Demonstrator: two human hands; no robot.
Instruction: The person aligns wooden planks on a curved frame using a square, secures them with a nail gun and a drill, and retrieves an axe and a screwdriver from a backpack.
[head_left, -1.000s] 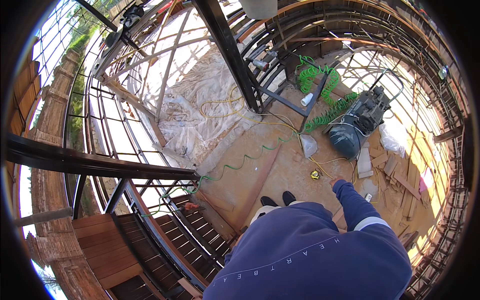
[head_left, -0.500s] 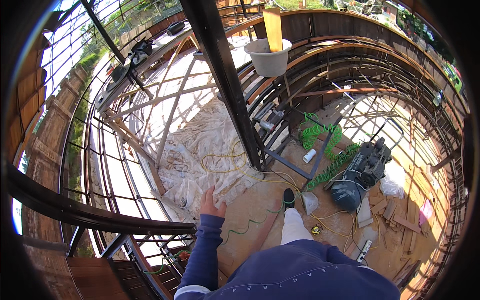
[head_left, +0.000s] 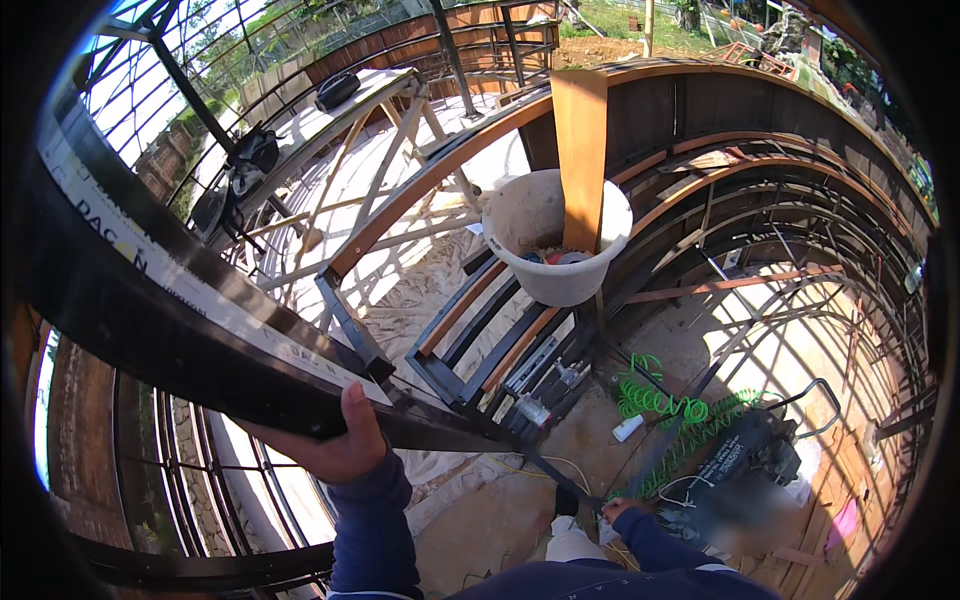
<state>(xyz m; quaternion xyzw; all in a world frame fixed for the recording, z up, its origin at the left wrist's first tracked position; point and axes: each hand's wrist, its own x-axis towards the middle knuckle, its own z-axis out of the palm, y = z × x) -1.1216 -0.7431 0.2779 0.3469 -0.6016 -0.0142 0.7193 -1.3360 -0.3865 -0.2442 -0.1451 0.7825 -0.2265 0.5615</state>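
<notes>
Post of dark metal (head_left: 225, 365), near left, should be stiff, heavy and slick; best held around its edges, where the left hand (head_left: 338, 452) clamps thumb and fingers on it. Near right, the right hand (head_left: 620, 508) is by a thin bar (head_left: 565, 478), finger state unclear. Farther: pale bucket (head_left: 565, 285).

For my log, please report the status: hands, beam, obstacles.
Left hand against dark beam, grip partly hidden. Right hand near metal bar, grip unclear. Beam slants across left. Bucket with wooden board ahead, possible obstacle.
</notes>
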